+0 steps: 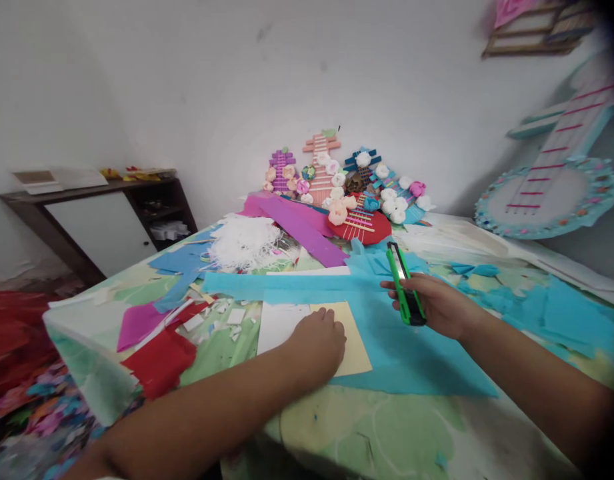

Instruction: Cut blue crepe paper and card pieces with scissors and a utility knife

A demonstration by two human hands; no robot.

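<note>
My right hand [437,303] holds a green and black box cutter [405,287] upright above the blue crepe paper [411,360]. Its fingers wrap round the cutter's lower half. A pale yellow sheet [354,340] lies over the crepe paper and a white sheet [277,327]. On the yellow sheet rests my left hand [319,347], its fingers curled under, so the fingertips and anything in them are hidden. Just beyond the left hand, a folded blue strip [287,287] runs across the papers.
White paper shreds [244,241], a purple strip [307,233] and red scraps [161,360] cover the table's far and left parts. Flower-decorated guitar-shaped crafts [361,217] lean on the wall. At right stands a larger guitar-shaped craft [547,193]; a cabinet [97,227] is at left.
</note>
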